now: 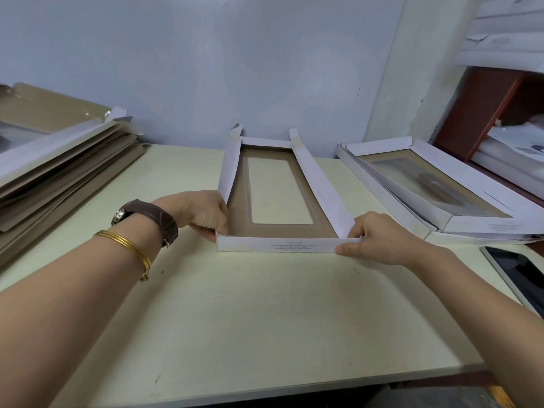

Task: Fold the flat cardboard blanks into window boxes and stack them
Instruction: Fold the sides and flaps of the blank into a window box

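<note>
A half-folded window box (276,244) lies in the middle of the pale table (235,319), brown inside with a clear window panel and white outer walls. Its two long side walls stand up and its near end wall, with small print on it, is raised. My left hand (203,213) pinches the near left corner. At the near right corner, my right hand (374,237) grips the end wall. A pile of flat cardboard blanks (59,169) lies at the left. Folded window boxes (435,184) are stacked at the right.
A tablet or phone (521,275) lies at the table's right edge, near my right forearm. A dark red shelf (482,113) with papers stands at the far right. A pale blue wall runs just behind the box. The table's front edge is close to me.
</note>
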Motion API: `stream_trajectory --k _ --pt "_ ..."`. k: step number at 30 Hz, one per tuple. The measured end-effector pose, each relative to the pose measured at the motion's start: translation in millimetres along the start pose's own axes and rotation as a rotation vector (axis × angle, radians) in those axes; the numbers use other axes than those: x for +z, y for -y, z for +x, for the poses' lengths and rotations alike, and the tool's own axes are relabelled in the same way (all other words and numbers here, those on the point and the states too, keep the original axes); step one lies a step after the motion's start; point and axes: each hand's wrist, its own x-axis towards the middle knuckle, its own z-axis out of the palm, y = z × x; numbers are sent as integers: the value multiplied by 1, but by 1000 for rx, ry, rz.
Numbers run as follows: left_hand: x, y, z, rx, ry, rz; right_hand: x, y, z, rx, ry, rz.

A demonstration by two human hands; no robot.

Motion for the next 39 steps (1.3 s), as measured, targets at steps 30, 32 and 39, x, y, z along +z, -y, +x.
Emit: stream_trajectory --k 30,32,39 --pt "7 -12 -9 -25 -33 95 4 -1 0 -28 -30 -9" --pt "7 -14 -9 -3 -69 171 7 -4 1 -48 -62 -1" --pt "32 -26 -19 50 -317 652 28 -4 1 -121 -197 33"
